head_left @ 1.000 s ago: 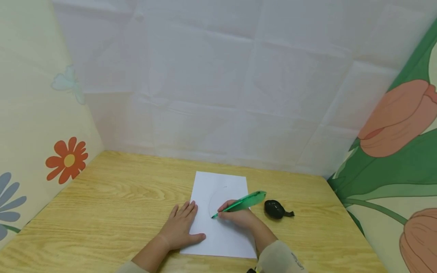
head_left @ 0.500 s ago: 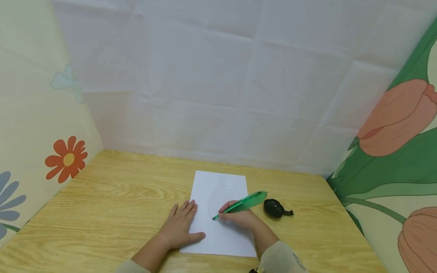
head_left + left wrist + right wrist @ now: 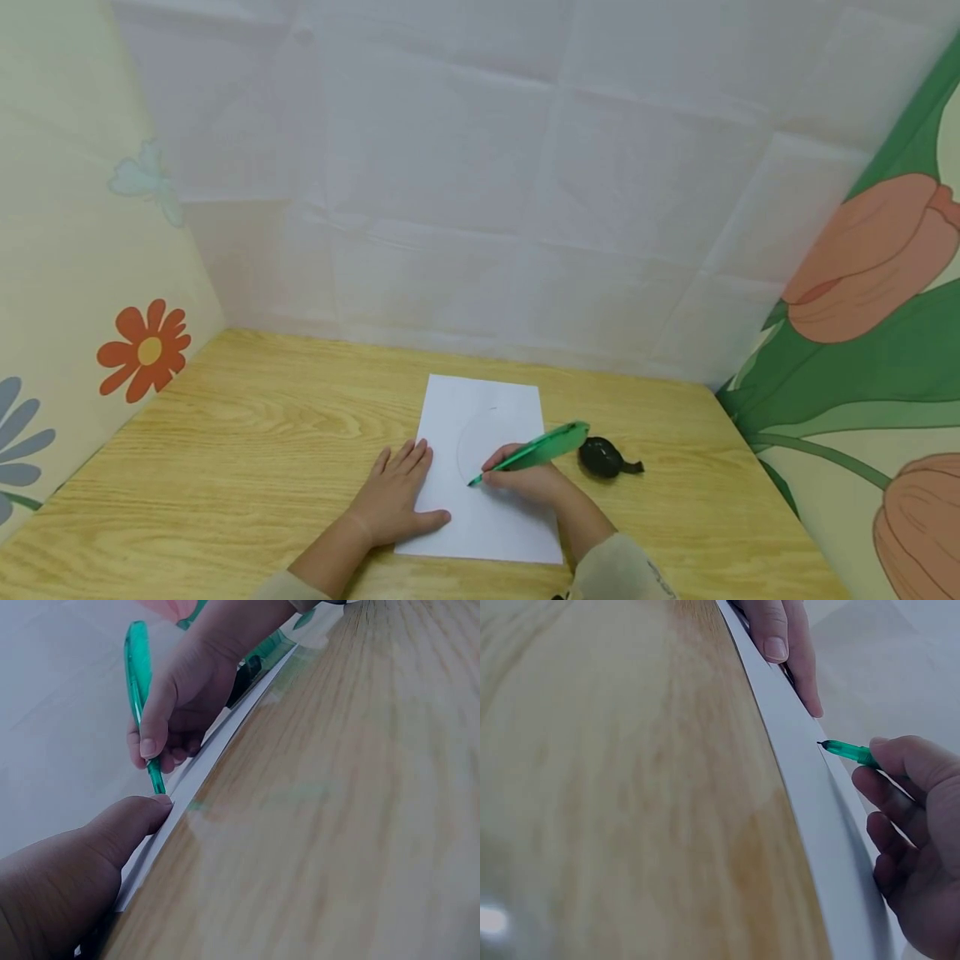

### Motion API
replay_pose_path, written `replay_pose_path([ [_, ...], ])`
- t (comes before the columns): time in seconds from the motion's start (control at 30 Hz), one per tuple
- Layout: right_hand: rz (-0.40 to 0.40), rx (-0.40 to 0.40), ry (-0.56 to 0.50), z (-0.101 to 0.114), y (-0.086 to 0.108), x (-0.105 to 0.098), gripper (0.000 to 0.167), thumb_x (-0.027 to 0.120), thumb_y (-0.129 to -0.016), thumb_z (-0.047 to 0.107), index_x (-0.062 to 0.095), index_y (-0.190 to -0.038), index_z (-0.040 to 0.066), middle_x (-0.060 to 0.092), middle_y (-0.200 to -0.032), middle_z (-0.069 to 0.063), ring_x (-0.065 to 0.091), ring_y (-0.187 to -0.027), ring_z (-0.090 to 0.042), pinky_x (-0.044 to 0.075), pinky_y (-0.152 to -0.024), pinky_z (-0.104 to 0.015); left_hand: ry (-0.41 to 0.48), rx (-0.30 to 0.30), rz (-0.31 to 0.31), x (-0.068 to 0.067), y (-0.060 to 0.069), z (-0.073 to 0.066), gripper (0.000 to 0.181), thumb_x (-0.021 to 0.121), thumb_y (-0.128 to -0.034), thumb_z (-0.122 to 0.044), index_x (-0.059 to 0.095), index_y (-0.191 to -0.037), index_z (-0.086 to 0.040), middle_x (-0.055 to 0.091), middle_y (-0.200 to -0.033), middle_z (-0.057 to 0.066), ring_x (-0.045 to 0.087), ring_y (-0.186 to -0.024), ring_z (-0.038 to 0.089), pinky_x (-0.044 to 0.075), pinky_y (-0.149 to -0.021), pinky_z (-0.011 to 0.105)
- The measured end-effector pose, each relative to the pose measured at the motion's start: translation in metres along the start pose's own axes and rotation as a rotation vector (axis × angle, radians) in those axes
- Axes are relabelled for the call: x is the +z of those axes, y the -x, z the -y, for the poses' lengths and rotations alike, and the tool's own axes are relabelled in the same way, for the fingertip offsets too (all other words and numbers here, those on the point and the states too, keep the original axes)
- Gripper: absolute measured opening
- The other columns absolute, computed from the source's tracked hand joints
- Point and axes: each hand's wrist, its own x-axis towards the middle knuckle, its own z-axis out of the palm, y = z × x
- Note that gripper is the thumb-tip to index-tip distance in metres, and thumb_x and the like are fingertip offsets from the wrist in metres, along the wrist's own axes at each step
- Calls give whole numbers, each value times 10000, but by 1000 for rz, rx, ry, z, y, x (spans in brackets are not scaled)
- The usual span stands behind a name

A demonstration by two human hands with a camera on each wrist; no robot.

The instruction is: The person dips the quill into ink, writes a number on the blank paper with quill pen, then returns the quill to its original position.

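Observation:
A white sheet of paper lies on the table, bearing a thin curved line and a short mark near its top. My left hand rests flat along the sheet's left edge, fingers spread and thumb on the paper. In my right hand I pinch a green pen with a broad, leaf-shaped upper end. Its dark tip meets the paper at the lower end of the curve. The right wrist view shows the pen's slim green barrel between thumb and forefinger. The right palm hides part of the sheet.
A shiny black, rounded object with a narrow tail lies right of the paper. The wood-grain table meets a white sheet backdrop behind. Flower-printed panels stand on both sides.
My right hand and the pen tip have moved slightly down and to the right at the curve's lower end. My left hand stays in place on the paper.

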Motion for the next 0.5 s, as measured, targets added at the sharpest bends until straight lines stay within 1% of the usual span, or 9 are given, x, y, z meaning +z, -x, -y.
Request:
replay_pose_path([
  [0.23, 5, -16, 0, -2, 2, -1, 191, 742, -855, 197, 694, -972, 54, 689, -860, 59, 575, -793, -92, 446, -781, -255, 9, 2, 4, -1, 0, 0, 1021, 627, -808, -671, 349, -1489, 36, 290, -1595, 187, 204, -1505, 361, 90, -1207, 604],
  [0.5, 4, -9, 4, -1, 4, -2, 191, 748, -853, 207, 696, -966, 62, 694, -860, 54, 575, -799, -105, 437, -789, -265, 12, 4, 0, 0, 0, 0, 1021, 626, -807, -672, 353, -1487, 38, 294, -1592, 190, 207, -1504, 362, 93, -1206, 607],
])
